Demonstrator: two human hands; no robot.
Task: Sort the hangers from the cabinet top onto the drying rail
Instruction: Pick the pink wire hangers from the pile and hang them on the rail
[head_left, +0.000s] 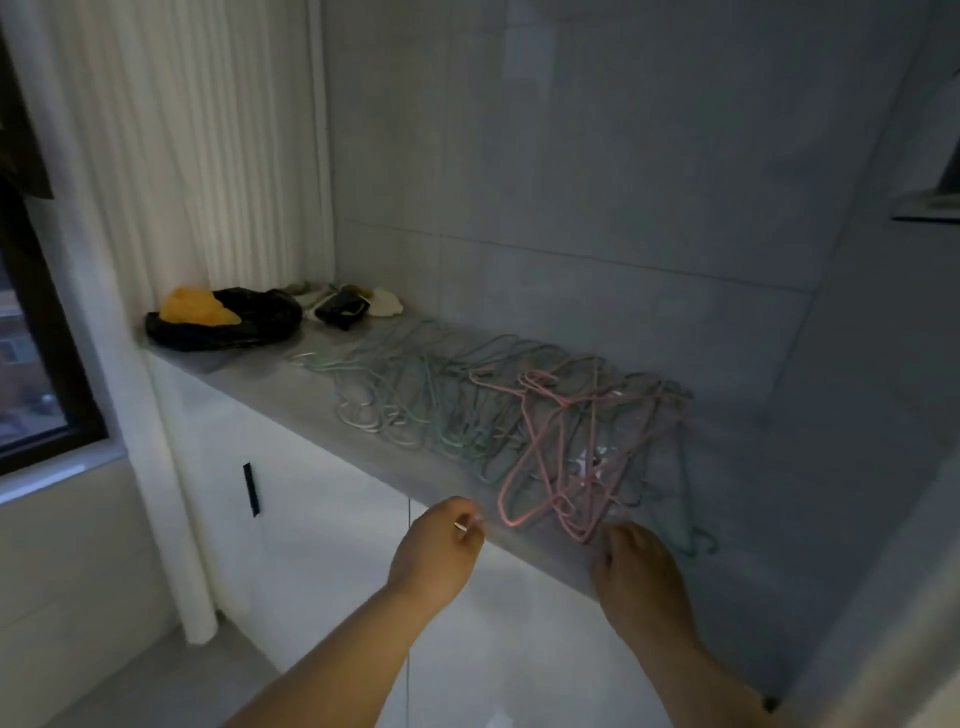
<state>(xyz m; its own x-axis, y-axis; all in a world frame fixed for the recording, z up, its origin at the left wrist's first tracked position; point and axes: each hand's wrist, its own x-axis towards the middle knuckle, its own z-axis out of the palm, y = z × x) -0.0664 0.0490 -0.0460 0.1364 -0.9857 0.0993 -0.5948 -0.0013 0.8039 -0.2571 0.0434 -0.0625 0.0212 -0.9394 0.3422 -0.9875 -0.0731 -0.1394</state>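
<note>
Reaching in now, both hands are at the front edge of the cabinet top (322, 395), which serves as the bench here, and a long tangle of wire hangers sprawls along it. The pink hangers (566, 457) lie nearest, piled over the green and white hangers (415, 395) that trail off toward the black bag (223, 325) by the curtain. The right hand (641, 577) is the closer one: its fingers (610, 540) curl down right at the near tip of the pink bunch, seemingly touching the wire, though I cannot tell if they have actually closed on it. The left hand (441, 545) hangs just off the bench lip, beside the pile, its fingers pressed together, perhaps pinching something small and pale. The pink hangers run long-ways away from the right hand, up and back toward the wall, so I'd judge the pull has to come straight back toward the person. They look thoroughly interlocked, mind. No drying rail in sight from here.
</note>
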